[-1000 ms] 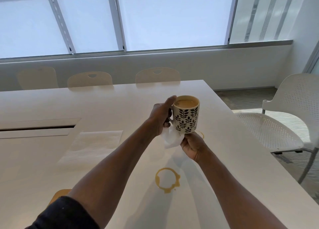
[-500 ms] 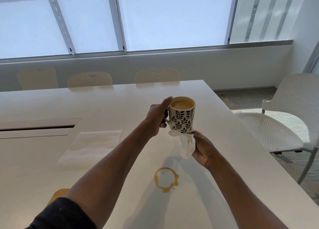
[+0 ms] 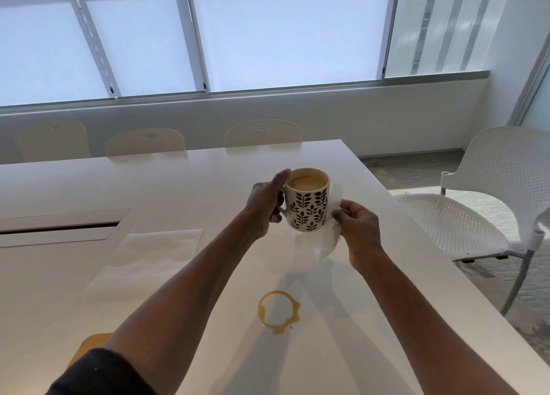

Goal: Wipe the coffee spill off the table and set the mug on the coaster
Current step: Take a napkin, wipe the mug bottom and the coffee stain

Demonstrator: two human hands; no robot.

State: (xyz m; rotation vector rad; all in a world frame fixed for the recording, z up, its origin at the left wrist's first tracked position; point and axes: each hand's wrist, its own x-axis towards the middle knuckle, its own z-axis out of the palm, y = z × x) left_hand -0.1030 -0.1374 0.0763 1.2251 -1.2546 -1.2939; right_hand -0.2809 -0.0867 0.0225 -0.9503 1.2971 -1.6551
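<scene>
A cream mug [image 3: 308, 204] with a dark leaf pattern, full of milky coffee, is held in the air above the white table [image 3: 208, 180]. My left hand [image 3: 266, 207] grips its handle, thumb on the rim. My right hand [image 3: 358, 231] holds a white paper napkin [image 3: 330, 240] pressed against the mug's right side. A brown ring of spilled coffee [image 3: 278, 311] lies on the table below and nearer to me. An orange-tan coaster [image 3: 89, 345] peeks out at the near left, mostly hidden by my left arm.
A flat stack of white napkins [image 3: 151, 254] lies left of my arms. A recessed cable slot [image 3: 59, 226] runs along the table's left. A white perforated chair [image 3: 488, 204] stands off the table's right edge; three chair backs line the far side.
My right hand moved the napkin from under the mug's base up to its right side. The mug stayed in the air in my left hand, shifting slightly left.
</scene>
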